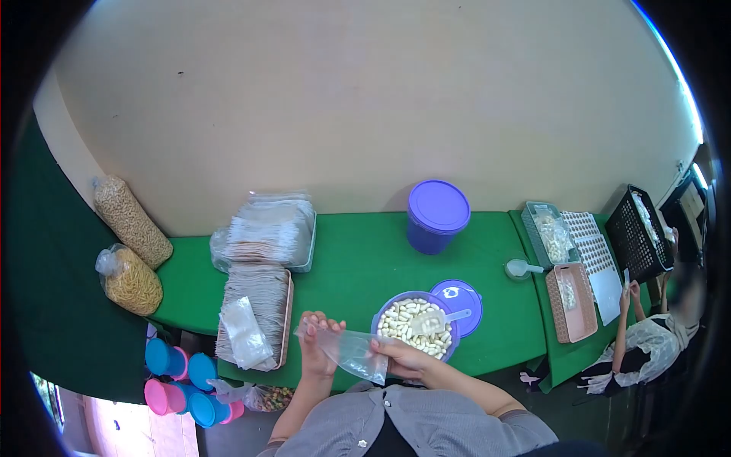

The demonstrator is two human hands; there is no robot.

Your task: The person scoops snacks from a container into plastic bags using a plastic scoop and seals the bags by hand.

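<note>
A clear plastic bag (354, 352) is stretched between my two hands, just above the near edge of the green table. My left hand (314, 346) grips its left end with the fingers curled upward. At the bag's other end, my right hand (402, 358) pinches it with the thumb on top. No contents show inside the bag. Right beside my right hand stands an uncovered purple tub (376, 318) filled with white oblong pieces (403, 314). A translucent scoop (430, 323) lies on top of them. The tub's purple lid (466, 308) rests against its right side.
Stacked packets fill two baskets (287, 324) at left, loose plastic bags (247, 335) on top. A closed purple tub (438, 217) stands behind. Snack sacks (133, 278) and coloured buckets (164, 396) sit left. Another scoop (521, 268), baskets (572, 324) and a co-worker (647, 343) are right.
</note>
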